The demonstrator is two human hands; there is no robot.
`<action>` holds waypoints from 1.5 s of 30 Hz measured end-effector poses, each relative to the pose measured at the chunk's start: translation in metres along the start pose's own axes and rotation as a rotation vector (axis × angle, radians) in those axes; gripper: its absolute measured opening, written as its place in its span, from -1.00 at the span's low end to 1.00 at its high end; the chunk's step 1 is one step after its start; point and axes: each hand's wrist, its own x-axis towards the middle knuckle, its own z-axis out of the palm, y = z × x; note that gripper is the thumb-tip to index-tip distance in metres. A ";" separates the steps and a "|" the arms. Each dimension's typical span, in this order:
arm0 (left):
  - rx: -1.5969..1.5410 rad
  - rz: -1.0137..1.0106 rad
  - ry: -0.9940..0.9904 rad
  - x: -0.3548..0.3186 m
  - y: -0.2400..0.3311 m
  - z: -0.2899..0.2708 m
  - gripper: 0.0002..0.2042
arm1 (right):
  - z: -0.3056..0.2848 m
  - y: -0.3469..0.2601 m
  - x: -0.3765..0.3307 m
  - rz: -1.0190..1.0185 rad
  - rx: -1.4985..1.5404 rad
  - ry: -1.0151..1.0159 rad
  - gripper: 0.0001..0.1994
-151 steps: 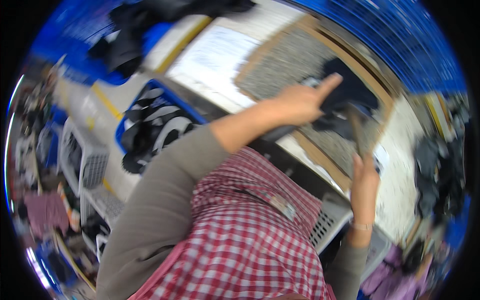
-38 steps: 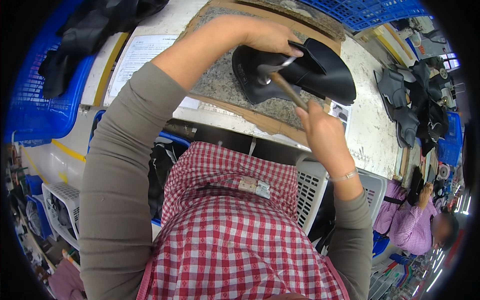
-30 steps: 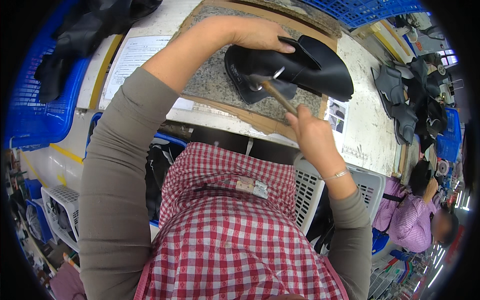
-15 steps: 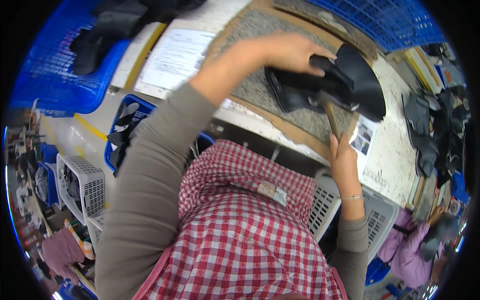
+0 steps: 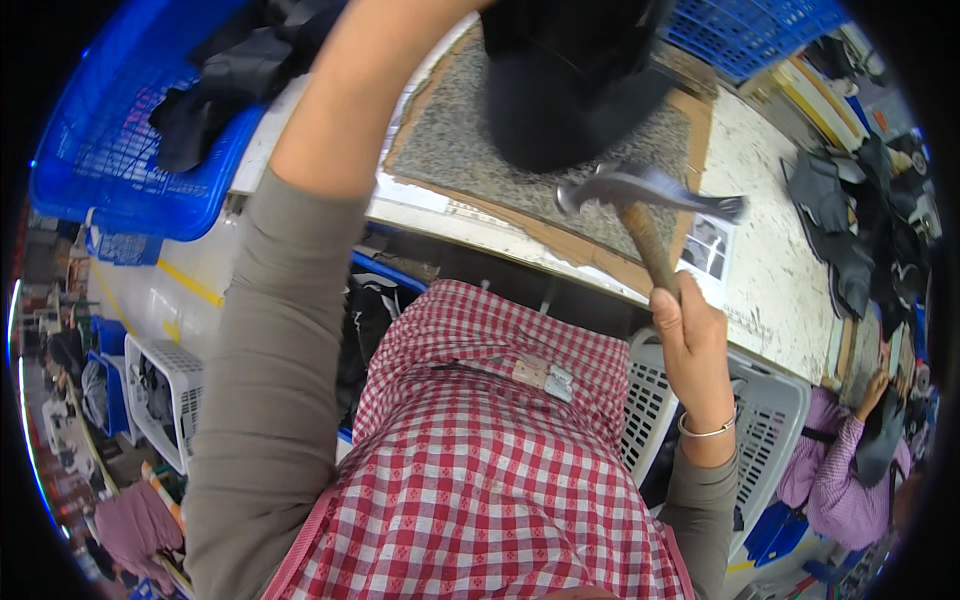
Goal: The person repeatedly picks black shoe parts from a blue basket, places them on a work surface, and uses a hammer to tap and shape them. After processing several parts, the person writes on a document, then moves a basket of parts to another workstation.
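My left forearm (image 5: 330,130) reaches up to the top edge of the picture. Its hand is hidden behind a black leather shoe piece (image 5: 570,90), which is held up close to the camera above the bench. My right hand (image 5: 690,335) grips the wooden handle of a metal hammer (image 5: 640,195). The hammer head sits just below the leather piece, over a speckled grey slab (image 5: 450,150) on a brown board.
A blue basket (image 5: 110,160) with dark pieces stands at the left. Another blue crate (image 5: 760,30) is at the back right. Black leather parts (image 5: 840,230) lie on the white bench. White baskets (image 5: 770,420) sit below. Another person in purple (image 5: 840,480) works at the lower right.
The black leather piece has come up off the slab toward the camera with my left arm. The hammer has swung from beside it to just under it.
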 end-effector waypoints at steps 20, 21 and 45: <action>0.147 0.482 -0.379 -0.096 0.019 0.090 -0.63 | 0.068 0.094 0.032 -0.037 -0.536 0.177 -0.67; 0.146 0.478 -0.391 -0.098 0.027 0.087 -0.63 | 0.067 0.095 0.034 0.023 -0.555 0.148 -0.68; -0.678 -0.441 -1.261 -0.145 -0.038 0.073 -0.22 | 0.038 0.053 0.076 -0.043 -0.541 0.127 -0.71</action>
